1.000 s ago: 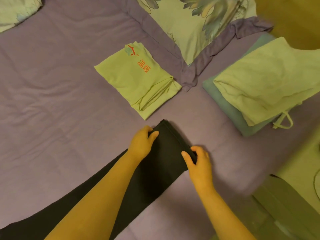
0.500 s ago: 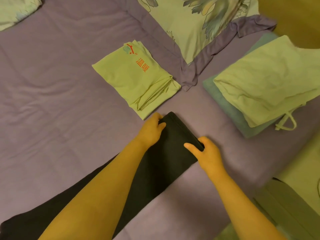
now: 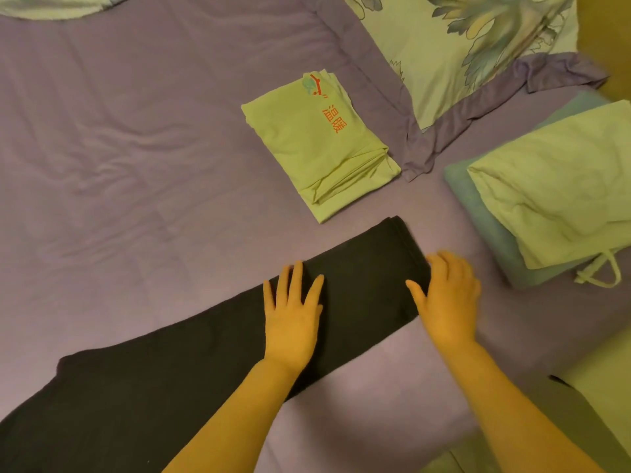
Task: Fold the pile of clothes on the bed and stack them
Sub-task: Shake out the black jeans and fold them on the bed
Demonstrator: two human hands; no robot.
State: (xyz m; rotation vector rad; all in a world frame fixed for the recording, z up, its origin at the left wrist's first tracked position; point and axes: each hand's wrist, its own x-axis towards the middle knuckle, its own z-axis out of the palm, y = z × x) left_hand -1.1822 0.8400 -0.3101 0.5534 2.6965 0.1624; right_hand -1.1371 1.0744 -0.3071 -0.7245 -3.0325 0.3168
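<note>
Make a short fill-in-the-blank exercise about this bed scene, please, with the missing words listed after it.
1. Both hands lie flat on a long garment whose colour is ____.
2. The printed characters on the folded light green shirt are ____ in colour.
3. The left hand has its fingers ____, not curled into a grip.
4. The pale green garment near the right hand lies on top of a folded ____ item.

Missing words: black; red; spread; teal

Readable text: one print, red, on the folded shirt.
Shirt [image 3: 307,145] carries two red characters, 温暖, running down its upper right part (a small red-and-teal logo sits above them, too small to read). Nothing else legible.
</note>
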